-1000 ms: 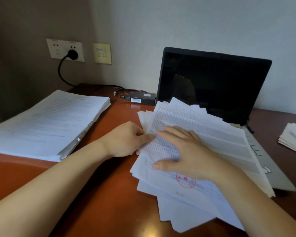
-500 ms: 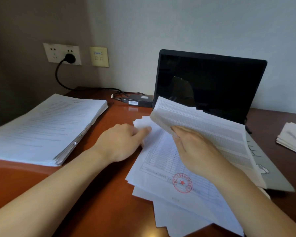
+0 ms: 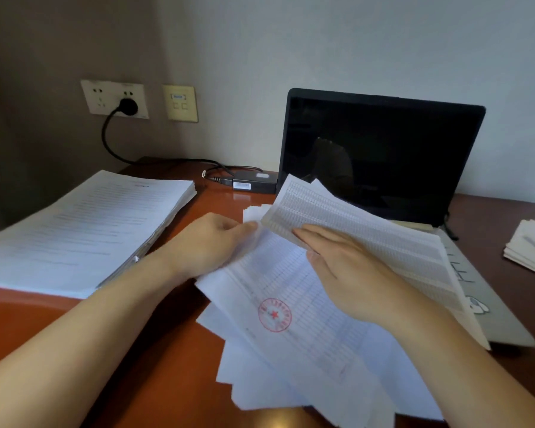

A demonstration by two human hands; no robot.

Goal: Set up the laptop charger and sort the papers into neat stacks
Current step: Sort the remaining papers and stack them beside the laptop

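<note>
Papers [image 3: 291, 381] fan loosely at the desk's [image 3: 59, 319] front edge before the laptop [image 3: 383, 156]; a neat stack [image 3: 84, 230] sits left. The right hand [image 3: 352, 273], fingers straight together, props a lifted bundle [image 3: 368, 230]; the left hand [image 3: 207, 245] seemingly pinches the stamped sheet [image 3: 275, 288]. The charger [image 3: 254, 182] lies at the back edge.

A glossy reddish-brown wooden desk [image 3: 229, 200] filled the foreground, and its surface caught soft highlights. Behind the desk rose a pale off-white wall [image 3: 352, 41]. Behind the desk's left end stood a dull brown-grey wall [image 3: 44, 72]. Above the desk's back left corner sat a white socket plate [image 3: 101, 95], with a cream switch panel [image 3: 180, 103] just right of it. The light was dim and even.
</note>
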